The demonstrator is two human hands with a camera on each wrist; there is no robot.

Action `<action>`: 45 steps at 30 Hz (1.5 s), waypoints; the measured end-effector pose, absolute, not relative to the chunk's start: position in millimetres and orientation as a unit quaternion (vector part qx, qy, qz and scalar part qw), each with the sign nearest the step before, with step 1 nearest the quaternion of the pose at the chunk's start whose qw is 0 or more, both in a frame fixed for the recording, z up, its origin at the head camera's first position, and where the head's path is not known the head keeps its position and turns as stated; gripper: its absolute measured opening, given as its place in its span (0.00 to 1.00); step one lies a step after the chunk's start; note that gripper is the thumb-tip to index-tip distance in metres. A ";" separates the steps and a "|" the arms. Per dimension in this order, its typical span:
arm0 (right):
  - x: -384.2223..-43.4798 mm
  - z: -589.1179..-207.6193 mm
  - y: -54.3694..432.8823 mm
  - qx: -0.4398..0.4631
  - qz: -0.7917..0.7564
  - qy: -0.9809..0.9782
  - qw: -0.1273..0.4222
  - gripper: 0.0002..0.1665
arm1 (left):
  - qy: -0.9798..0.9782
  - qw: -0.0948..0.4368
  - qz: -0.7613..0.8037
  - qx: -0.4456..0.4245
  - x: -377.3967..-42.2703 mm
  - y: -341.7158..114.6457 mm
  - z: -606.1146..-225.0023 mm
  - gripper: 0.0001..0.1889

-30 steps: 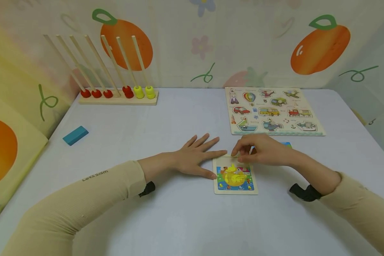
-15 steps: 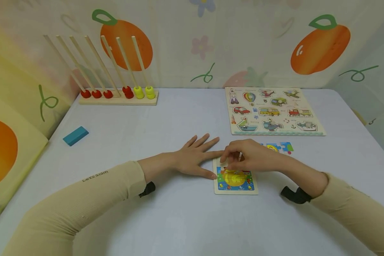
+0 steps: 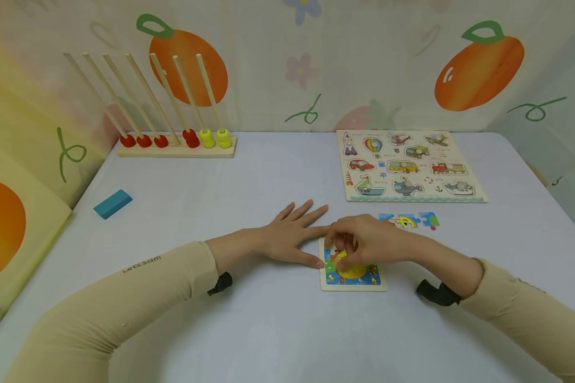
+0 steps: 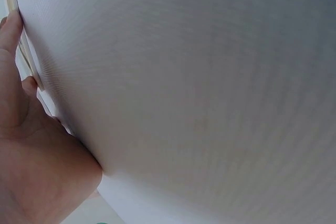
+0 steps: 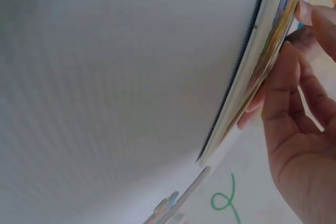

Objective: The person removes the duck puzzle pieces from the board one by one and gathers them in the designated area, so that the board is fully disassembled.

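A small puzzle board (image 3: 354, 288) is being framed by two hands on the pale tabletop (image 3: 268, 330), and a yellow picture with a blue and green surround is being shown on its face. At the board's ten o'clock, the left hand (image 3: 291, 238) is lying spread, its fingers straight and wide apart. The board's left edge is being touched by the thumb (the index fingertip is being hidden behind the other hand). The upper part of the board is being covered by the right hand (image 3: 369, 239), which is being held in a narrow shape, with bent fingers and thumb brought down to the puzzle's face. Whether a piece is being pinched between them is not being revealed by any view.

At two o'clock from the board, just beyond the right hand, loose pieces (image 3: 407, 221) are lying in a short row. Farther out, at one o'clock, a larger picture board (image 3: 412, 181) is lying flat, vehicles and a balloon being shown on it. Toward ten o'clock, well apart, a wooden rack (image 3: 177, 152) with upright rods is standing, red beads (image 3: 190, 138) and yellow beads (image 3: 224, 139) being carried low on it. A blue block (image 3: 113, 204) is resting between nine and ten o'clock. At twelve o'clock, the background is being filled by a fruit-patterned cloth (image 3: 263, 80).
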State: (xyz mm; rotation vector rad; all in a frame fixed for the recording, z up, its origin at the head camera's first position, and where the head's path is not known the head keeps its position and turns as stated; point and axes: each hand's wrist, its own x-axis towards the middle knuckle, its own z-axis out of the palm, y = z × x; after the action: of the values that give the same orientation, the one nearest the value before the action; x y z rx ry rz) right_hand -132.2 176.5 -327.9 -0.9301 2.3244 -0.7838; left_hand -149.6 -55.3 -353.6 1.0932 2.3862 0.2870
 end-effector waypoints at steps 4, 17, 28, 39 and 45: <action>-130.4 -331.2 175.9 -0.348 -0.275 0.861 0.250 0.21 | 0.875 0.248 0.107 0.402 -149.4 -55.3 -353.3 0.43; -125.4 -334.5 173.7 -0.371 -0.255 0.867 0.213 0.20 | 0.877 0.240 0.104 0.404 -150.6 -55.3 -356.5 0.42; -125.0 -335.1 172.7 -0.369 -0.235 0.875 0.208 0.20 | 0.879 0.246 0.101 0.397 -149.4 -54.5 -355.3 0.44; -126.5 -338.0 172.9 -0.373 -0.246 0.871 0.203 0.20 | 0.880 0.239 0.094 0.399 -148.8 -54.5 -355.1 0.47; -126.8 -338.2 172.7 -0.374 -0.248 0.871 0.202 0.21 | 0.879 0.239 0.098 0.400 -149.1 -54.6 -356.4 0.48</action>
State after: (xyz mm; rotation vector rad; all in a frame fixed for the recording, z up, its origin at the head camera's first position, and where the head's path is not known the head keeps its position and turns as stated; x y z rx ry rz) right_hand -126.8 172.7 -338.2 -1.0430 2.4315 -0.6921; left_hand -149.1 -54.6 -356.4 1.0957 2.4077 0.2670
